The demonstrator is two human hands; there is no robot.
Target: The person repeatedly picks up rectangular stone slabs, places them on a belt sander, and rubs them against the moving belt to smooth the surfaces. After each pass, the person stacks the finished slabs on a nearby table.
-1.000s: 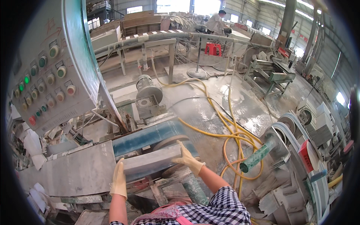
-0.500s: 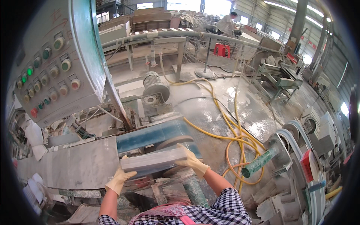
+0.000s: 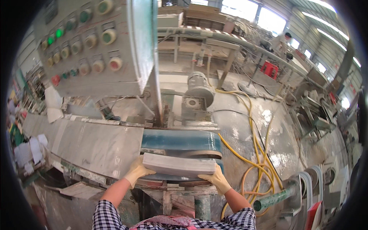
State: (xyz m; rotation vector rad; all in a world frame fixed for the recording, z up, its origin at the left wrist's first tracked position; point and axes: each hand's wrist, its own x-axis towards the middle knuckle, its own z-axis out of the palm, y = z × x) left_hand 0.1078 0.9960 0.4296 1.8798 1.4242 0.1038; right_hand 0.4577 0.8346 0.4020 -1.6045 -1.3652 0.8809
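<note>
A long, grey, slightly curved stone block (image 3: 179,164) lies crosswise in front of me, gripped by its two ends. It is over the blue belt (image 3: 184,140) of a conveyor; whether it touches the belt I cannot tell. My left hand (image 3: 138,171), in a pale yellow rubber glove, is closed on the left end, thumb along the near side. The right end is held by my right hand (image 3: 217,179), gloved the same way, with the thumb under the near edge. Fingers on the far side and underneath are partly hidden.
A control cabinet (image 3: 92,50) with buttons and two green lights overhangs the left. Below it lies a wide grey slab (image 3: 96,143). An electric motor (image 3: 199,90) stands beyond the belt. Yellow hoses (image 3: 255,168) coil on the wet floor at right, near a green roller (image 3: 274,198). One person (image 3: 281,43) works far back.
The view has swung to the left, so the cabinet and belt sit further right in it. Both hands still hold the stone block, which now tilts down toward its right end.
</note>
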